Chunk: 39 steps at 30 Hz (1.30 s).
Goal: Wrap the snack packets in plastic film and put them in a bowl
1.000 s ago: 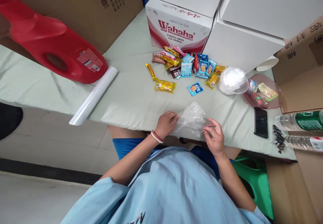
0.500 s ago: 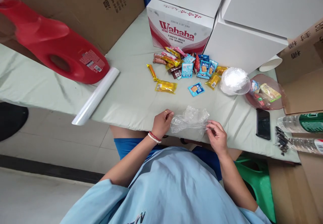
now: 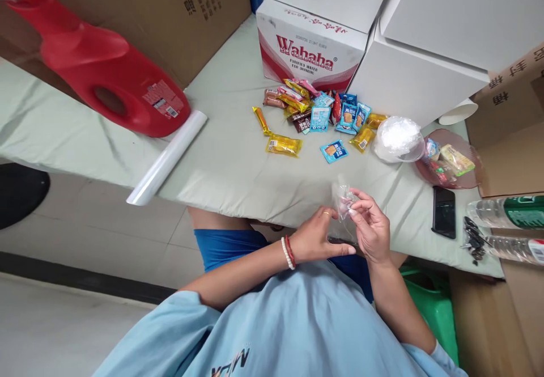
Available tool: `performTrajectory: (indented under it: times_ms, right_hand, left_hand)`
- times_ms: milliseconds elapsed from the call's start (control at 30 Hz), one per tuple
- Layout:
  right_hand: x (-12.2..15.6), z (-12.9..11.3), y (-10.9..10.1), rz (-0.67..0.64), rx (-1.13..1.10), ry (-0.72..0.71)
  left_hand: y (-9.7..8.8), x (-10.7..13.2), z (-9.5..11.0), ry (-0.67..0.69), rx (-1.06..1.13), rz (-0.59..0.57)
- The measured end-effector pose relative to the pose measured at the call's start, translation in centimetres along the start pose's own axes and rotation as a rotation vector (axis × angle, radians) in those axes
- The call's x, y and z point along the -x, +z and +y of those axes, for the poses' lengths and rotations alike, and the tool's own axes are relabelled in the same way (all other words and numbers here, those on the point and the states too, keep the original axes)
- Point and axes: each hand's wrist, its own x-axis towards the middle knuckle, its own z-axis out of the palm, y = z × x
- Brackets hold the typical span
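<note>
A small clear plastic bag (image 3: 342, 198) is bunched up between my two hands at the near edge of the table (image 3: 229, 161). My right hand (image 3: 370, 225) pinches its upper part with fingertips closed. My left hand (image 3: 317, 238) sits just below and to the left, fingers wrapped on the bag's lower part, a ring showing. A pile of small snack packets (image 3: 317, 113) in yellow, blue and brown wrappers lies farther back on the green cloth, apart from both hands.
A red jug (image 3: 100, 73) and a white roll (image 3: 168, 159) lie at left. A Wahaha carton (image 3: 310, 54) and white boxes (image 3: 429, 48) stand behind. A bowl of clear bags (image 3: 399, 138), a brown plate (image 3: 450, 161), a phone (image 3: 443, 211), keys and water bottles (image 3: 510, 212) sit at right.
The bag was stretched flat between my hands on the table; now both hands have come together and lifted it, bunched small, toward my body.
</note>
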Motion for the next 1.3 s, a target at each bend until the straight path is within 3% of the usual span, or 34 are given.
performTrajectory:
  times_ms: [100,233,367,633,900,1033,1133,1233,1300]
  right_hand:
    - [-0.2,-0.7,0.6,-0.023,0.143,-0.035]
    - [-0.3,-1.1,1.1,-0.05,0.212,-0.032]
    - [-0.9,-1.3,0.7,0.005,0.099,-0.044]
    - [-2.6,-0.5,-3.6,-0.007,-0.074,0.126]
    - [-3.5,2.5,-5.6,0.1,0.004,0.211]
    - [-2.8,4.8,-6.7,-0.024,0.131,0.331]
    - [-2.1,5.0,-7.3,-0.132,0.226,0.367]
    - [-1.7,3.4,-6.5,-0.058,0.097,0.391]
    - [-2.0,2.1,-4.8,-0.032,-0.026,0.375]
  left_hand:
    - [1.2,-0.6,-0.4,-0.051,-0.005,0.093]
    - [1.1,-1.5,-0.6,-0.013,0.261,0.102]
    - [-1.0,-1.7,-1.5,-0.148,0.441,0.092]
    - [-5.5,-1.7,-2.9,-0.386,0.709,0.346]
    - [-6.0,-3.6,-6.3,-0.373,0.32,0.573]
    - [-6.0,-3.0,-7.9,-0.367,0.23,0.639]
    - [-6.3,-1.8,-7.7,-0.347,0.142,0.707]
    - [-6.1,-0.7,-6.4,-0.245,-0.09,0.795]
    - [-5.4,-0.4,-5.2,-0.181,-0.216,0.793]
